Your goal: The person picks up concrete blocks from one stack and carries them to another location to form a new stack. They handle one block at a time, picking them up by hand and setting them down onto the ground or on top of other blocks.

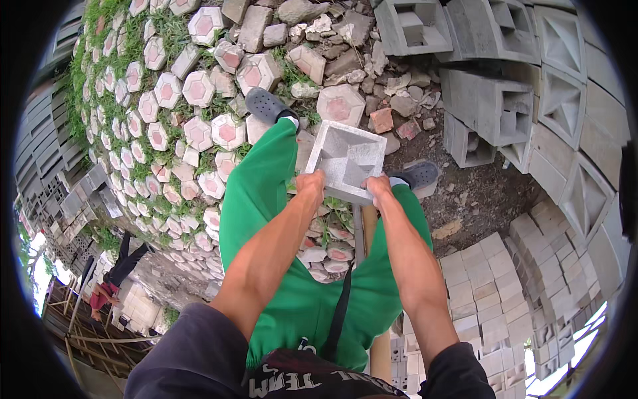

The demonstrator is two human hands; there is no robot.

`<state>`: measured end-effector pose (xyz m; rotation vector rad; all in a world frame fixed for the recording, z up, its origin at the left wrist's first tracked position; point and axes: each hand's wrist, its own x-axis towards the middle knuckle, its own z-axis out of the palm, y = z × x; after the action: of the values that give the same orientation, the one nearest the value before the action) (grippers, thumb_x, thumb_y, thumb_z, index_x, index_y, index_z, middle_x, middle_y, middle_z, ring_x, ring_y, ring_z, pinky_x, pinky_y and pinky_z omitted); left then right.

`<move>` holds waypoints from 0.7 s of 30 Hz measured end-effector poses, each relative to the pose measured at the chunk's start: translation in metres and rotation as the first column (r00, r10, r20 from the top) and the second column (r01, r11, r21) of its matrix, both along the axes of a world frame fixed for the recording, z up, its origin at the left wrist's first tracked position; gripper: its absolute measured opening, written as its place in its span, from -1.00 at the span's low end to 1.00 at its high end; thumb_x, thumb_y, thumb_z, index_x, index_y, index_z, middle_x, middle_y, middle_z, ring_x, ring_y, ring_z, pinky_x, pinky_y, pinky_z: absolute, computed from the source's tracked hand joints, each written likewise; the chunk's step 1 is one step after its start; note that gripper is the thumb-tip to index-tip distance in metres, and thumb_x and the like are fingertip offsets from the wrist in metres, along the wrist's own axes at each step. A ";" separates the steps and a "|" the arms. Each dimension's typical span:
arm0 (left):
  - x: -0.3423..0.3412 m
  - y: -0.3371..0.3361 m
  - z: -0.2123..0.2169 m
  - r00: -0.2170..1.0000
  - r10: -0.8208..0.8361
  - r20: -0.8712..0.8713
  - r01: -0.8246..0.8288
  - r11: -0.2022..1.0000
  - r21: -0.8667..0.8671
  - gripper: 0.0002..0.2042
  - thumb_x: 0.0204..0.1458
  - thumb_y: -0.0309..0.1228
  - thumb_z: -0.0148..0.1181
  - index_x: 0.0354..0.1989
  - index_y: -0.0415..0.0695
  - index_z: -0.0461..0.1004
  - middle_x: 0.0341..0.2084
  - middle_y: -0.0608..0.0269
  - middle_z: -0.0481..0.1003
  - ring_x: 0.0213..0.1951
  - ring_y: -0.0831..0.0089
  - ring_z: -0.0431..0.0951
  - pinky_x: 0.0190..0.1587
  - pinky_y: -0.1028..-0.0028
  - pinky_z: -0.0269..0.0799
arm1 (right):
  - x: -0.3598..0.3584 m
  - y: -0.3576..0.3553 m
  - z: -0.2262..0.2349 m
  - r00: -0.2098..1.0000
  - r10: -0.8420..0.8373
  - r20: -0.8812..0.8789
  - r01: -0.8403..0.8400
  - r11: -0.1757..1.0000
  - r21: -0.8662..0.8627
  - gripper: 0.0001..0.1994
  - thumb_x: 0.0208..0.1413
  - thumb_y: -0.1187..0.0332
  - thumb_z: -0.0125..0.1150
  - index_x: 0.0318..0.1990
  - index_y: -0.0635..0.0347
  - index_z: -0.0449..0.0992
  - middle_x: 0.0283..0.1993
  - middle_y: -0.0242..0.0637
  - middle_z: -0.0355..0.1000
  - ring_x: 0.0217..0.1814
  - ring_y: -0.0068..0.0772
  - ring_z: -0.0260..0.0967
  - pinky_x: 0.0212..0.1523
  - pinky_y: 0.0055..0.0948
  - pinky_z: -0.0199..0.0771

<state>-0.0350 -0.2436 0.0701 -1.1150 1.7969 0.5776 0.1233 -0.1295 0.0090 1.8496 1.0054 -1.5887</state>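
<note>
A pale grey concrete vent block [346, 158], square with slanted inner faces, is held in front of my legs. My left hand [311, 182] grips its near left corner, fingers wrapped over the edge. On its near right corner, my right hand [378, 188] is closed in the same way. Most of my fingertips are hidden behind the block's walls. Under the block lie broken stones and a hexagonal paver [340, 105], and I cannot tell whether the block touches them.
Stacked concrete blocks [488, 106] line the right side, with more piles [488, 286] at the lower right. Loose rubble [399, 93] lies ahead. Hexagonal pavers [198, 89] with grass between them cover the left. Another person [106, 292] is far off at the lower left.
</note>
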 end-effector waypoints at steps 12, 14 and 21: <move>-0.188 -0.108 0.341 0.883 0.405 -0.239 -0.235 0.821 0.521 -0.25 -0.15 -0.43 0.34 0.24 -0.34 0.11 0.05 -0.04 0.35 0.06 0.23 0.39 0.11 0.34 0.30 | -0.291 -0.030 0.411 0.833 0.478 -0.280 -0.291 0.807 0.514 -0.44 -0.22 0.61 0.13 0.09 0.32 0.32 -0.05 -0.17 0.45 -0.03 -0.29 0.40 0.05 -0.39 0.32; -0.237 -0.136 0.426 0.921 0.261 -0.290 -0.002 0.746 0.666 -0.24 0.04 -0.10 0.22 0.28 -0.34 0.04 0.18 -0.11 0.21 0.20 0.22 0.25 0.24 0.34 0.13 | -0.338 -0.042 0.480 0.820 0.465 -0.333 -0.266 0.826 0.497 -0.45 -0.20 0.64 0.12 0.09 0.34 0.32 -0.06 -0.17 0.43 -0.07 -0.30 0.39 0.01 -0.40 0.34; -0.320 -0.236 0.482 0.899 0.364 -0.242 -0.015 0.580 0.815 -0.08 0.11 0.34 -0.57 0.36 -0.30 -0.11 0.34 -0.12 -0.06 0.38 0.18 -0.10 0.35 0.30 -0.14 | -0.456 -0.093 0.582 0.710 0.571 -0.412 -0.361 0.797 0.484 -0.56 -0.23 0.66 0.12 -0.05 0.36 0.39 -0.22 -0.23 0.47 -0.26 -0.36 0.42 -0.18 -0.40 0.42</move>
<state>-0.3550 -0.4799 0.5519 -0.5556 1.4170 1.6635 -0.3328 -0.2227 0.5912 1.1614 1.9833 -1.6865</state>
